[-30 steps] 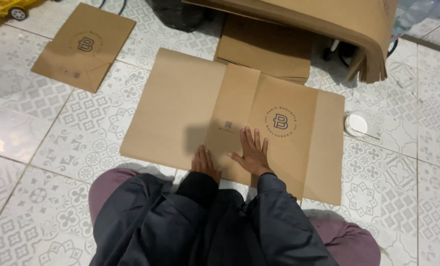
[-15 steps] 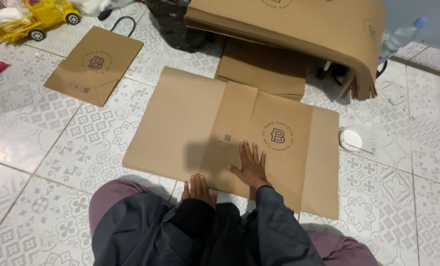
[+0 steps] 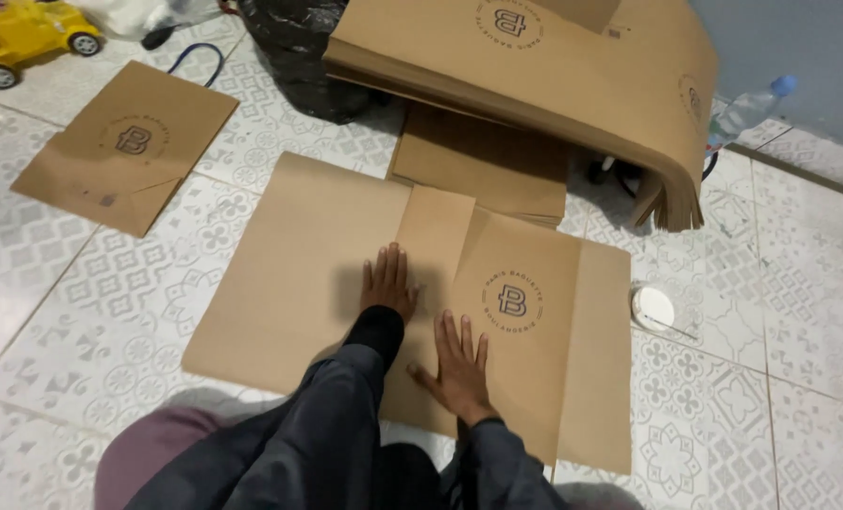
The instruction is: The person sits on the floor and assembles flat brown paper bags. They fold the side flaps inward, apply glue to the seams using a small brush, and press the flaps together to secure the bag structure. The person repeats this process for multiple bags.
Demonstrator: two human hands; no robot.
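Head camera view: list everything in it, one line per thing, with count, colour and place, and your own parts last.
Flat paper sheet: one, brown, on the floor under both hands.
Finished paper bag: one, brown, flat on the floor at upper left.
Bent stack of sheets: one, brown, top centre.
Smaller flat stack: one, brown, beneath the bent stack.
Toy car: one, yellow, top left corner.
Plastic bag: one, black, top centre.
Bottle: one, clear with blue cap, upper right.
Round lid: one, white, right of the sheet.
Floor: patterned grey-white tiles.
Left hand: flat on the sheet.
Right hand: flat on the sheet.
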